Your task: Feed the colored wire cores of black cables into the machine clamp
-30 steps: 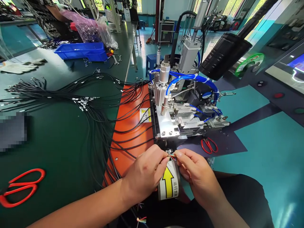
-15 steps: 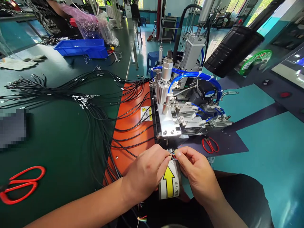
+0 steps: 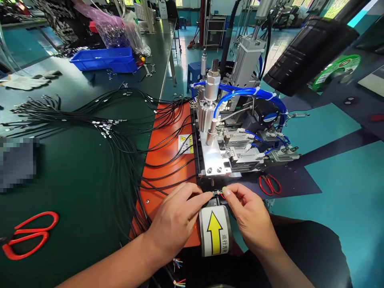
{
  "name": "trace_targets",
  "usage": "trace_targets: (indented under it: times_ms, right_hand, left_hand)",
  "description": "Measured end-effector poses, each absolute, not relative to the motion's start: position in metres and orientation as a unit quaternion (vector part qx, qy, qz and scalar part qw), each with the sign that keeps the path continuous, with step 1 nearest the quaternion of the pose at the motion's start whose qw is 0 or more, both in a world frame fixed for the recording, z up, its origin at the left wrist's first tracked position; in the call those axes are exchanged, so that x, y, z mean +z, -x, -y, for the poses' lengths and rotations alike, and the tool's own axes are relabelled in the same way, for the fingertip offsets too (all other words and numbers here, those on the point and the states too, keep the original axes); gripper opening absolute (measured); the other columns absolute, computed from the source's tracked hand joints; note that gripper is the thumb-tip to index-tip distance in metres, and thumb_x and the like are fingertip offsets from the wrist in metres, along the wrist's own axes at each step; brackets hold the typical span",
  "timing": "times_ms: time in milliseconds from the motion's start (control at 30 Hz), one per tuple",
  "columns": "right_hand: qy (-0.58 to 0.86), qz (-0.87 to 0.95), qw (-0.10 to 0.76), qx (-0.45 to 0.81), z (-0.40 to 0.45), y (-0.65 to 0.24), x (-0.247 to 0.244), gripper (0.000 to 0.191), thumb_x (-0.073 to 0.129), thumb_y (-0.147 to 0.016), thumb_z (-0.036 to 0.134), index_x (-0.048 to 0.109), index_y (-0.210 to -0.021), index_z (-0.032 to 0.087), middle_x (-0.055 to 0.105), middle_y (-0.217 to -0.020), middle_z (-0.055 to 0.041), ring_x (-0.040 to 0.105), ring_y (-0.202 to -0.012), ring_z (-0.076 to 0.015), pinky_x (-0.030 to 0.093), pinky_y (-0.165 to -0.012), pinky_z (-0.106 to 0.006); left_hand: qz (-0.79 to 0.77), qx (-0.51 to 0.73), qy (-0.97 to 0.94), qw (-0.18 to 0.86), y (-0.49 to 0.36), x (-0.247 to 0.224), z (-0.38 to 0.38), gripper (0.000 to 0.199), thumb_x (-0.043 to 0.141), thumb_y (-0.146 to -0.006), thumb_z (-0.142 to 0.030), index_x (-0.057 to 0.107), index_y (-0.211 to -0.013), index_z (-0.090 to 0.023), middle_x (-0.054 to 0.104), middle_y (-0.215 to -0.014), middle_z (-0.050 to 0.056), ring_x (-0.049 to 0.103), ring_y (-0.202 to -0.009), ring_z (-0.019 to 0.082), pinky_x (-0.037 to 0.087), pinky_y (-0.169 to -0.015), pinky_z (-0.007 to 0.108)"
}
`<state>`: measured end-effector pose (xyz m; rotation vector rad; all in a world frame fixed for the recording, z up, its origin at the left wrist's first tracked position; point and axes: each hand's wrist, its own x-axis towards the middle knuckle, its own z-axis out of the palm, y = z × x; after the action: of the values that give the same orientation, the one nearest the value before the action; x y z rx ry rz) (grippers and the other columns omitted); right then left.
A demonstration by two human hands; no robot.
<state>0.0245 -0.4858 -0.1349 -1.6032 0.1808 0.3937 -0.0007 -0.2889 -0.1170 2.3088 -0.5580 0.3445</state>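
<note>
Left hand [image 3: 177, 216] has partly uncurled, index finger extended toward thin wires [image 3: 222, 195], its hold unclear, while the right hand [image 3: 250, 214] pinches them tightly.

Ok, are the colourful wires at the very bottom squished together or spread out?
Spread out: the colourful wires fan apart at their tips, red and green among them.

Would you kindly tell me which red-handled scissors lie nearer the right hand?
The red-handled scissors on the dark surface just beyond the right hand; the other pair lies on the green tabletop, far to the left.
</note>
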Motion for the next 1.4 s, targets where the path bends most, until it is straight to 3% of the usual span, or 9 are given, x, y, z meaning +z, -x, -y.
trace_targets:
  times_ms: [467, 1400]
  right_hand:
    - [0.731, -0.068, 0.659, 0.164, 0.4866, -0.0272, -0.1433, 0.038, 0.063, -0.090, 0.054, 0.067, -0.094, 0.017, 0.063, -0.086, -0.0047, 0.054, -0.073, -0.0140, 0.044, -0.066, -0.024]
    - [0.730, -0.086, 0.658, 0.166, 0.4822, -0.0252, -0.1401, 0.040, 0.064, -0.088, 0.057, 0.065, -0.091, 0.017, 0.061, -0.081, -0.0021, 0.054, -0.070, -0.0132, 0.043, -0.061, -0.023]
  left_hand:
    - [0.218, 0.142, -0.903, 0.342, -0.0027, -0.1186, 0.2921, 0.027, 0.051, -0.094, -0.007, 0.069, -0.113, -0.014, 0.058, -0.093, 0.006, 0.053, -0.085, 0.016, 0.048, -0.073, 0.028]
    - [0.217, 0.130, -0.919, 0.303, 0.0002, -0.1245, 0.2924, 0.032, 0.051, -0.090, -0.001, 0.066, -0.115, -0.016, 0.056, -0.095, 0.007, 0.049, -0.086, 0.018, 0.048, -0.074, 0.032]
